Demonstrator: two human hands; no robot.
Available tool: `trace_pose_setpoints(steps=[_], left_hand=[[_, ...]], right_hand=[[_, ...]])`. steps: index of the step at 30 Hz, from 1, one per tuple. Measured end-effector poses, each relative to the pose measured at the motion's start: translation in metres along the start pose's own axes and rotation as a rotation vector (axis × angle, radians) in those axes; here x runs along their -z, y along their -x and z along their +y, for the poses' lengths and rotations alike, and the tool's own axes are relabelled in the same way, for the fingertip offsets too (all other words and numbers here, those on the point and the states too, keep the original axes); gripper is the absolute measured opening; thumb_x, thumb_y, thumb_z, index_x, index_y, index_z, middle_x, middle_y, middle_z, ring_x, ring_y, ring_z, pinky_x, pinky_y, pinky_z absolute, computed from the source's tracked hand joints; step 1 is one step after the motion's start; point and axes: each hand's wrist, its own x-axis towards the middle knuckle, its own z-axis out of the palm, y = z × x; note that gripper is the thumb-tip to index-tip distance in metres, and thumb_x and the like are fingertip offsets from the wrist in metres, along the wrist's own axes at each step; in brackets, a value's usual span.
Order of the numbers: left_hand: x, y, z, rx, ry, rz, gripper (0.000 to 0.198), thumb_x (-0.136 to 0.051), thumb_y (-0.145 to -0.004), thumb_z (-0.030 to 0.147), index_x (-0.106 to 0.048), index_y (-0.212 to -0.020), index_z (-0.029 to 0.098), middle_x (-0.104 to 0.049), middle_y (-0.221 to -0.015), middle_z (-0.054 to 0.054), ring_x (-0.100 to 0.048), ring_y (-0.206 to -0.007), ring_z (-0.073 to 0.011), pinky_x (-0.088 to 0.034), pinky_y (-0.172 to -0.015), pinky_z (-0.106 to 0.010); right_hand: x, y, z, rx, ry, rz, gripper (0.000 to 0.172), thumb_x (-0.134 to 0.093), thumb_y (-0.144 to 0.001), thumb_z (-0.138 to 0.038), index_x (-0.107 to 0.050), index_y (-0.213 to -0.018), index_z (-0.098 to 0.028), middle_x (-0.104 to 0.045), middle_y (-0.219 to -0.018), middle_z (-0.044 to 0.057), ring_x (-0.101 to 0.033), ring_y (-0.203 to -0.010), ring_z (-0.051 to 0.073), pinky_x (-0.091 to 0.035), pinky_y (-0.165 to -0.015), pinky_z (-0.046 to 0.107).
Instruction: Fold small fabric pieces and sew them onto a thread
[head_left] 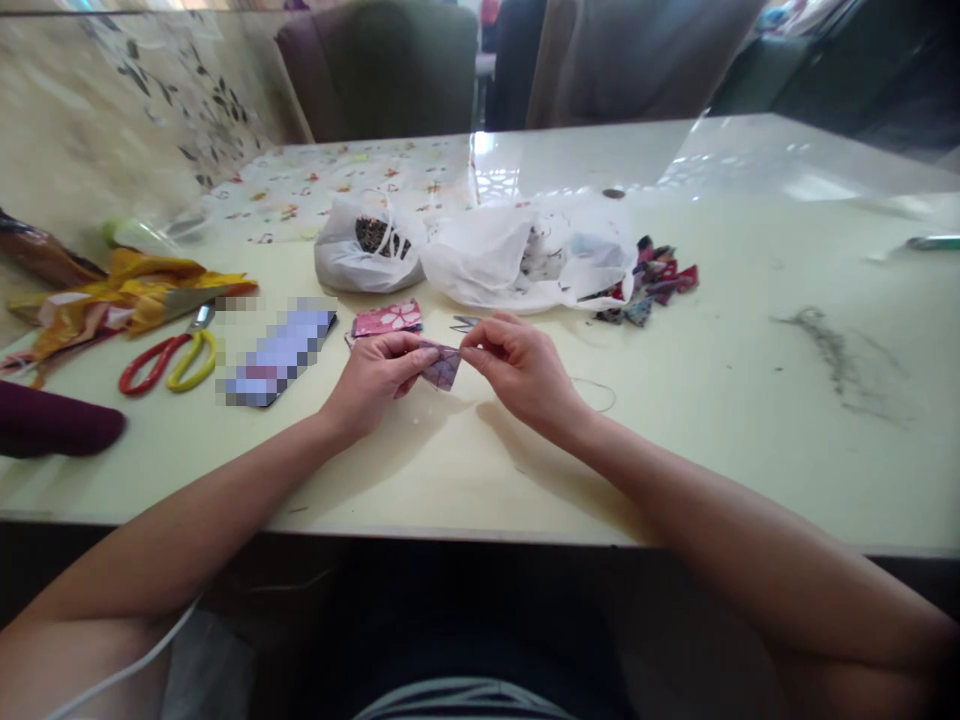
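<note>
A small purple patterned cloth piece point(442, 369) is pinched between the thumb and fingers of my left hand point(381, 375). At the cloth's upper right corner, my right hand point(525, 372) is closed in a pinch; what its fingertips hold is too small to make out. A thin thread point(609, 393) curves on the table beside my right wrist. Red floral cloth pieces point(388, 318) lie just behind my left hand. The tips of a small metal tool point(463, 323) show behind my right fingers.
Scissors point(168, 362) with red and yellow handles and a blurred-out flat object point(281, 353) lie left. White plastic bags point(529, 260), cloth scraps point(664, 275) and yellow fabric point(135, 290) rest on the table point(712, 420). Loose threads point(832, 350) lie right, a dark roll point(56, 420) at far left.
</note>
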Motion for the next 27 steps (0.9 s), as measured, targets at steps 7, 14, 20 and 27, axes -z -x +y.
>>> trace_pose_setpoints(steps=[7,14,20,27], left_hand=[[-0.0021,0.0017,0.003,-0.009,-0.003,-0.011,0.019,-0.084,-0.072,0.038,-0.079,-0.074,0.02,-0.061,-0.056,-0.001,-0.039,-0.044,-0.0082,-0.024,-0.044,-0.026],[-0.0032,0.0023,0.0019,-0.003,0.006,0.003,0.018,-0.085,-0.07,0.036,-0.079,-0.074,0.019,-0.062,-0.059,-0.001,-0.04,-0.045,-0.0075,-0.025,-0.043,-0.025],[-0.004,0.0029,0.0019,-0.018,-0.014,0.015,0.018,-0.086,-0.07,0.036,-0.079,-0.074,0.02,-0.061,-0.058,0.0,-0.04,-0.045,-0.0079,-0.027,-0.043,-0.025],[-0.0037,0.0024,-0.0012,-0.053,-0.032,0.018,0.02,-0.085,-0.073,0.036,-0.077,-0.078,0.019,-0.065,-0.063,-0.001,-0.042,-0.045,-0.0069,-0.027,-0.043,-0.024]], right_hand=[[-0.001,-0.0008,0.0012,0.027,-0.001,-0.014,0.015,-0.062,-0.09,-0.02,-0.062,-0.076,-0.018,-0.056,-0.076,0.0,-0.046,-0.071,0.013,-0.036,-0.071,0.03],[-0.0015,-0.0014,0.0018,0.051,0.016,-0.023,0.015,-0.062,-0.09,-0.017,-0.06,-0.075,-0.018,-0.055,-0.072,0.0,-0.048,-0.071,0.014,-0.035,-0.07,0.03],[-0.003,-0.0005,0.0035,0.004,0.028,-0.066,0.007,-0.061,-0.091,-0.022,-0.067,-0.092,-0.019,-0.059,-0.071,-0.001,-0.05,-0.07,0.015,-0.037,-0.072,0.03],[-0.0041,-0.0004,0.0031,0.022,0.033,-0.08,0.013,-0.058,-0.091,-0.017,-0.069,-0.084,-0.016,-0.064,-0.077,0.002,-0.053,-0.072,0.014,-0.039,-0.074,0.029]])
